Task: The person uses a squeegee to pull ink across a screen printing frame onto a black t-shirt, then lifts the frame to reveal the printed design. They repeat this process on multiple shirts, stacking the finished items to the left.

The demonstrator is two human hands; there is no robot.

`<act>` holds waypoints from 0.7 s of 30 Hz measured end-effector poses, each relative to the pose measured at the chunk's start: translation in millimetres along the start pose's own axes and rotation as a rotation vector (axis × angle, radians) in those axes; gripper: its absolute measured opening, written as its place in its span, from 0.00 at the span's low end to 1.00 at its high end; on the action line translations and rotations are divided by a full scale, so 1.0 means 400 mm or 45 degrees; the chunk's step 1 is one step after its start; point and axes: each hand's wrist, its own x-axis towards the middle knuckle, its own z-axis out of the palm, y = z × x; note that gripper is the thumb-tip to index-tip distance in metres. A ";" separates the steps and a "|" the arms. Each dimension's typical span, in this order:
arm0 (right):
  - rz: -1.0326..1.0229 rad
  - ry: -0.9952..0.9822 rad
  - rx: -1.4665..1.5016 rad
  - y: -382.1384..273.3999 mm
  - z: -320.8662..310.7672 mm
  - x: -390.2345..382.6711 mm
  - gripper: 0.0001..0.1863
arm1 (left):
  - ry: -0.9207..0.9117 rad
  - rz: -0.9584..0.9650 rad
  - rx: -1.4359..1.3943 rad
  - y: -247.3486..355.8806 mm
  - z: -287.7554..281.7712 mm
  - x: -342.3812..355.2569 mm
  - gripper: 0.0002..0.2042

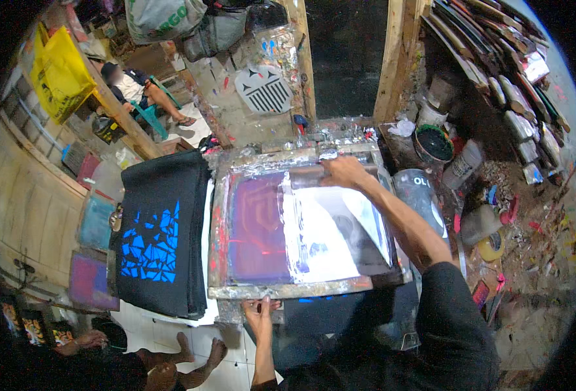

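Observation:
A paint-stained wooden screen printing frame [327,287] lies in front of me, tilted slightly. Its mesh is purple on the left, with smeared white ink [293,228] beside it and bright glare to the right. My left hand [260,314] grips the frame's near edge, thumb up against the wood. At the far side, my right hand [346,171] is closed, its fingers curled down near the far bar; what they hold is hidden. Black fabric [366,313] with a little blue print shows below the near edge.
Left of the frame lies a stack of black fabric [164,182] with blue shard-like print. Buckets [434,140] and a tape roll [491,247] stand right. Stacked frames [496,65] lean far right. One person [135,88] sits far left; another's legs [183,358] show lower left.

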 end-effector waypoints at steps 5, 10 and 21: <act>0.074 -0.145 -0.037 -0.056 0.024 -0.058 0.26 | 0.090 -0.322 0.078 -0.005 -0.019 0.020 0.28; 0.001 -0.343 -0.031 -0.299 -0.119 -0.377 0.15 | -0.002 -0.342 0.046 -0.013 -0.034 0.030 0.28; 0.080 -0.070 -0.030 -0.032 -0.013 0.041 0.28 | 0.013 -0.358 0.012 0.027 -0.022 0.037 0.29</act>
